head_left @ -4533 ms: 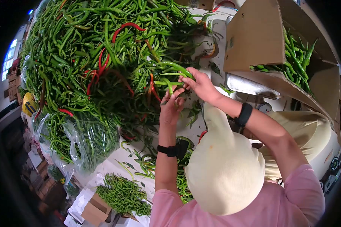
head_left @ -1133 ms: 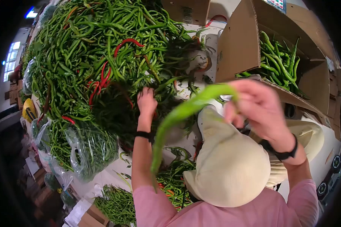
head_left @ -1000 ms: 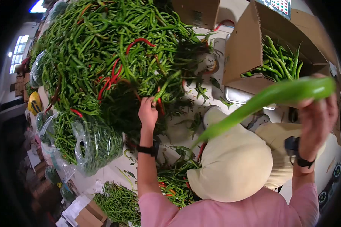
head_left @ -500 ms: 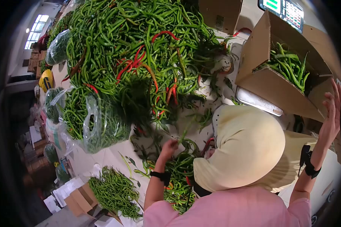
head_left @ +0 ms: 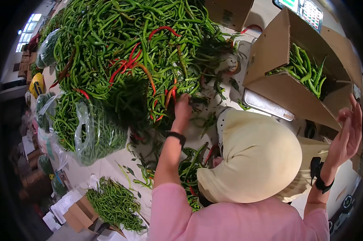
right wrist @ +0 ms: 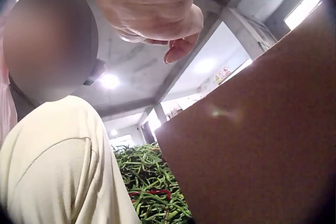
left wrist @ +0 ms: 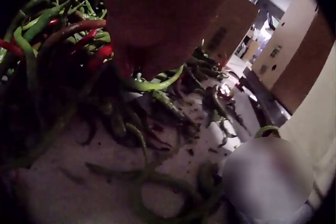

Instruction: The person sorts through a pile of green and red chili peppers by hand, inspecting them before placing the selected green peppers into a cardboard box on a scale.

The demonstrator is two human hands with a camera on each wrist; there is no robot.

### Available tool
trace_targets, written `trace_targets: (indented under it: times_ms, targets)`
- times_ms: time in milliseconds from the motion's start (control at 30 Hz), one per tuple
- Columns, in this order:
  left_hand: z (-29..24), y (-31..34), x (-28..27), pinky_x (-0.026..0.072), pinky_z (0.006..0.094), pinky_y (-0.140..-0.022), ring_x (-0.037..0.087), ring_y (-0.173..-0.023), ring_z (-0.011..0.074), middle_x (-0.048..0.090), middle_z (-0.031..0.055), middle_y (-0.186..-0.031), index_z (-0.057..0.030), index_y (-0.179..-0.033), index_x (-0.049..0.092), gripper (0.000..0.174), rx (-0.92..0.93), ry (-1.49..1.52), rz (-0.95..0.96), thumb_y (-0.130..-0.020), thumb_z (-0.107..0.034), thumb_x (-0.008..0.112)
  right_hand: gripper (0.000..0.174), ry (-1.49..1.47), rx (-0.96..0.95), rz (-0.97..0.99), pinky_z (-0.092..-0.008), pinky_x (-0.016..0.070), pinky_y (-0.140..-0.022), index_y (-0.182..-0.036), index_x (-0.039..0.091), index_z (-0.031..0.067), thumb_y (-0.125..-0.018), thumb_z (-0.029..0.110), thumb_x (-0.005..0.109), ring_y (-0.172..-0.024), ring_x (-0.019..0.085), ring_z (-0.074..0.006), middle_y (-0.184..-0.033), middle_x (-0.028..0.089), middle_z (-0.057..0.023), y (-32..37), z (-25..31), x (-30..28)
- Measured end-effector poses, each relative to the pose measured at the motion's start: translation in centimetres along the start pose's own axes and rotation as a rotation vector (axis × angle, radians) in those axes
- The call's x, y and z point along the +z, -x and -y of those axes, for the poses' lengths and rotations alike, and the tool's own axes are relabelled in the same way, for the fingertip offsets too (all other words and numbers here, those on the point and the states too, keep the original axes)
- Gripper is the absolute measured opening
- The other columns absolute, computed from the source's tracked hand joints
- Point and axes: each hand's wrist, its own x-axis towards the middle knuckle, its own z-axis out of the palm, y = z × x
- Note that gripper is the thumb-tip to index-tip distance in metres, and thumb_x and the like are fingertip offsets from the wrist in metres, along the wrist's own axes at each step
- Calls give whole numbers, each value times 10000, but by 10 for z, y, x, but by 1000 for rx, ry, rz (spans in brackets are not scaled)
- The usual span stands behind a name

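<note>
A large heap of green chili peppers (head_left: 109, 52), with a few red chilies (head_left: 127, 64) among them, spreads across the upper left of the head view. At its near edge my left hand (head_left: 182, 109) reaches in, fingers down. A curved green chili (left wrist: 157, 84) shows right at the fingertips in the left wrist view; the dark shadow there hides whether they pinch it. My right hand (head_left: 347, 134) is raised beside the near side of a tilted cardboard box (head_left: 268, 60), fingers extended and holding nothing. Long green chilies (head_left: 308, 70) lie inside that box.
Under the box is a metal platform (head_left: 266, 103); a scale display (head_left: 306, 13) stands behind. Another carton (head_left: 229, 12) is at the back. A clear plastic bag (head_left: 85, 124) of chilies, a lower-left chili pile (head_left: 116, 205) and a pile by the leg (head_left: 191, 158) surround the person.
The hands were together over the heap with green chilies. The right hand carried a long chili right to the box and let it go. The left dipped toward the near pile, then returned to the heap.
</note>
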Motion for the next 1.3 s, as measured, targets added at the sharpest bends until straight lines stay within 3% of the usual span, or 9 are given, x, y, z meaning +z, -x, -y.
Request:
trace_targets:
  times_ms: [267,367,467,633,800,833,933,1000,1300]
  targets:
    - [0,-25,-7,461,391,-787,526,-1002,293,535,110,-1044,-37,-954,576,275,14,-504,204,-681,-12,588,304,-81,20,57,-220,411,-665,-1205,468,-45,-927,34,374,-768,508,-110,-1166,546,-189,3,-5,18]
    - [1,-18,-21,461,317,-740,563,-914,222,572,65,-1016,-17,-992,602,248,99,4,-24,-745,-5,586,282,-87,39,172,-222,422,-666,-1175,486,-43,-920,16,380,-775,520,-110,-1146,556,-180,3,6,40]
    - [-37,-10,-62,441,252,-691,555,-779,140,595,31,-993,5,-1027,612,219,-294,779,144,-815,2,558,330,-365,170,556,-253,461,-717,-1110,531,-45,-831,-57,356,-796,552,-135,-1105,574,-154,2,15,69]
    - [-110,14,-127,431,246,-641,515,-708,110,577,42,-967,26,-1022,618,199,-203,1039,188,-876,-10,488,344,-454,3,928,-325,474,-817,-1109,570,43,-788,-64,509,-1014,561,-276,-1190,528,-131,13,7,157]
    - [-138,18,-148,453,259,-691,540,-771,136,587,57,-977,18,-1016,620,195,-98,1116,176,-890,-66,498,293,-200,-289,1113,-388,461,-732,-1063,587,48,-770,44,595,-906,577,-302,-1020,588,-137,24,-19,194]
    - [-138,19,-149,453,262,-693,541,-769,132,590,56,-972,14,-1018,619,198,-136,1235,142,-893,-79,497,273,-273,-321,996,-358,455,-638,-1050,587,38,-780,73,611,-744,584,-278,-893,609,-134,25,-20,194]
    - [-129,20,-147,453,266,-697,541,-758,121,603,51,-951,2,-1026,617,210,-236,1362,49,-904,-112,490,256,-415,-8,814,-318,443,-569,-1053,581,30,-806,90,606,-612,554,-207,-789,602,-117,19,-11,175]
    - [-110,22,-126,452,264,-698,538,-746,111,612,46,-927,-6,-1037,615,218,-269,1137,11,-909,-123,483,198,-574,435,836,-199,386,-476,-1049,585,16,-874,102,550,-534,462,-30,-694,578,-10,1,7,151]
    - [-79,59,-18,433,293,-853,553,-999,170,590,68,-1096,-47,-1165,542,343,-327,958,309,-834,-127,590,224,-1007,715,861,-175,439,-514,-1086,483,-2,-908,132,512,-569,534,-50,-753,603,-52,-7,27,135]
